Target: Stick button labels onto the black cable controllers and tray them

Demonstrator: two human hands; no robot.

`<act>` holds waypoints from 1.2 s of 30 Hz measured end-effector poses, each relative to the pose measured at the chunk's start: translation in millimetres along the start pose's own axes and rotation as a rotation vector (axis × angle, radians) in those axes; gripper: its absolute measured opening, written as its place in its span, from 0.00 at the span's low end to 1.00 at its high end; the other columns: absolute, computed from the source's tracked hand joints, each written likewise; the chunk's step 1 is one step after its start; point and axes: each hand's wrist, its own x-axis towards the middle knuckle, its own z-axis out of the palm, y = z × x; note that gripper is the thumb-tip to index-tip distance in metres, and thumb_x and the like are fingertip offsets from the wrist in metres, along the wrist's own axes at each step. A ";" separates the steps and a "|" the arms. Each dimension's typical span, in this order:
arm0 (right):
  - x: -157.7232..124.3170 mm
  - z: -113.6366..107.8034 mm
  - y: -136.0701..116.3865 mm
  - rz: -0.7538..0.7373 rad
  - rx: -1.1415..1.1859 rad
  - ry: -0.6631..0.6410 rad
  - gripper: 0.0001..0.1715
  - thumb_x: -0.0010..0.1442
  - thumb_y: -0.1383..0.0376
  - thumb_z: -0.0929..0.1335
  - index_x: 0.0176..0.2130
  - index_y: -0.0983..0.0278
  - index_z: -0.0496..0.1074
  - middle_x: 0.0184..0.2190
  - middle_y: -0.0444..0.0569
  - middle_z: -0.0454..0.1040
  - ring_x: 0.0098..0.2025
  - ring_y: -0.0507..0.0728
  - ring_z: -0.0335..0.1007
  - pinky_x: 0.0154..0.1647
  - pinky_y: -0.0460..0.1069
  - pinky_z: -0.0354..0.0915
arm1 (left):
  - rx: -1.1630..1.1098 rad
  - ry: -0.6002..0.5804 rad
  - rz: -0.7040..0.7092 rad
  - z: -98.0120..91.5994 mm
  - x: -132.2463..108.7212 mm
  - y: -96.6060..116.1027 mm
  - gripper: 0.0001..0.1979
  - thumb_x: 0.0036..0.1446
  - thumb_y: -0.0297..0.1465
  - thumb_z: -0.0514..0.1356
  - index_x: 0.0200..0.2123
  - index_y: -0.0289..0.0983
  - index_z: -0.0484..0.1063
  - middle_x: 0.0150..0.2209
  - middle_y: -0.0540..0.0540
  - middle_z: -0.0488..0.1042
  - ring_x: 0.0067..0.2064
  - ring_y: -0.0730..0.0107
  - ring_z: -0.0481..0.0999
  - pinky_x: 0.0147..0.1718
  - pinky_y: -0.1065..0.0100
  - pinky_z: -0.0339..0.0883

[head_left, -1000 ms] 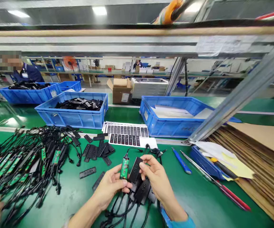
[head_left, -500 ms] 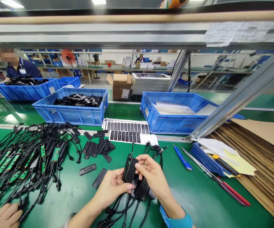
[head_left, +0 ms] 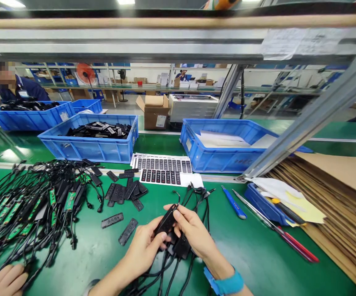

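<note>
Between both hands is a small black corded controller (head_left: 166, 221), tilted, with button holes in its cover and a cord at its upper end. My left hand (head_left: 144, 246) grips its lower end between thumb and fingers. At the upper end, my right hand (head_left: 192, 230) pinches it, thumb on the cover. Beneath my hands lie more black controllers (head_left: 182, 246) with cords (head_left: 165, 271) running toward me. Left of my hands, loose black covers (head_left: 128, 231) lie on the green table, several more in a pile (head_left: 118, 193) behind. My fingers partly hide the held controller.
Corded green circuit boards (head_left: 8, 213) heap at left, near another person's hand (head_left: 7, 281). Label sheets (head_left: 161, 176) lie ahead, before blue bins (head_left: 88, 148) (head_left: 221, 160). At right are a blue cutter (head_left: 234, 203), tweezers (head_left: 255, 209), a red pen (head_left: 299, 246) and cardboard (head_left: 329, 193).
The cover, earlier standing at an angle with green board showing beside it, now sits against the controller body. The controller has tilted over to the right, and my right fingers wrap its upper end.
</note>
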 end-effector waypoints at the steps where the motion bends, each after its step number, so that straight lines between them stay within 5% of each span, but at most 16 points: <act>1: -0.2 0.1 0.1 -0.017 -0.017 -0.001 0.27 0.60 0.46 0.68 0.44 0.66 0.74 0.23 0.41 0.65 0.19 0.45 0.55 0.20 0.43 0.53 | 0.066 0.001 0.006 0.2 -1.2 0.8 0.19 0.64 0.35 0.53 0.56 0.37 0.67 0.38 0.44 0.78 0.36 0.65 0.79 0.34 0.69 0.73; 7: -2.1 9.0 3.0 -0.076 0.019 0.073 0.26 0.58 0.45 0.69 0.37 0.66 0.75 0.19 0.38 0.58 0.20 0.46 0.49 0.20 0.43 0.49 | 0.283 -0.003 -0.005 -0.9 -3.1 4.7 0.15 0.64 0.33 0.49 0.49 0.36 0.69 0.29 0.47 0.77 0.26 0.69 0.77 0.29 0.71 0.71; 11: -0.1 6.3 -3.6 -0.102 0.198 0.121 0.25 0.54 0.48 0.73 0.44 0.62 0.74 0.30 0.45 0.70 0.22 0.46 0.54 0.19 0.43 0.52 | 0.228 0.018 -0.001 -9.1 -0.1 4.5 0.16 0.64 0.36 0.51 0.50 0.38 0.71 0.33 0.46 0.75 0.33 0.67 0.76 0.30 0.71 0.71; 15: 6.7 -12.6 -19.3 -0.212 0.282 0.318 0.22 0.51 0.52 0.76 0.40 0.61 0.73 0.33 0.46 0.72 0.24 0.47 0.57 0.18 0.42 0.55 | 0.333 0.066 -0.034 -12.5 2.7 1.6 0.17 0.59 0.38 0.58 0.50 0.40 0.73 0.31 0.49 0.70 0.32 0.68 0.72 0.27 0.72 0.67; 18: 13.7 -30.4 -22.7 -0.223 0.148 0.418 0.23 0.50 0.53 0.76 0.40 0.62 0.69 0.29 0.45 0.72 0.24 0.49 0.62 0.18 0.43 0.59 | 0.340 0.102 -0.108 -7.0 4.8 -3.4 0.17 0.55 0.34 0.63 0.48 0.39 0.71 0.26 0.54 0.67 0.24 0.74 0.68 0.26 0.73 0.65; 23: 22.2 -57.6 -5.5 -0.140 -0.222 0.456 0.36 0.46 0.47 0.73 0.48 0.63 0.63 0.24 0.43 0.73 0.21 0.55 0.68 0.15 0.46 0.61 | 0.413 0.069 -0.092 11.5 3.5 -17.0 0.18 0.51 0.33 0.68 0.46 0.37 0.74 0.37 0.48 0.71 0.23 0.77 0.70 0.27 0.72 0.67; 27: 23.9 -79.3 10.1 -0.032 -0.716 0.470 0.30 0.52 0.53 0.66 0.51 0.66 0.66 0.21 0.45 0.75 0.17 0.57 0.69 0.21 0.52 0.65 | 0.635 0.024 0.017 13.5 0.1 -13.5 0.21 0.52 0.39 0.68 0.48 0.40 0.76 0.36 0.47 0.75 0.27 0.71 0.75 0.31 0.70 0.69; 31: 23.4 -93.2 14.0 -0.083 -1.121 0.520 0.27 0.55 0.53 0.61 0.47 0.66 0.72 0.30 0.55 0.80 0.26 0.65 0.75 0.28 0.55 0.65 | 1.021 0.166 -0.025 -27.6 10.7 7.6 0.16 0.59 0.37 0.62 0.51 0.46 0.73 0.41 0.49 0.77 0.37 0.69 0.78 0.37 0.72 0.70; 36: 19.7 -81.6 8.8 -0.161 -1.076 0.454 0.28 0.55 0.48 0.60 0.46 0.61 0.73 0.31 0.50 0.80 0.22 0.59 0.72 0.25 0.53 0.65 | 1.246 0.549 -0.297 -129.6 42.1 11.6 0.11 0.64 0.30 0.57 0.48 0.34 0.72 0.45 0.40 0.74 0.47 0.57 0.75 0.43 0.56 0.72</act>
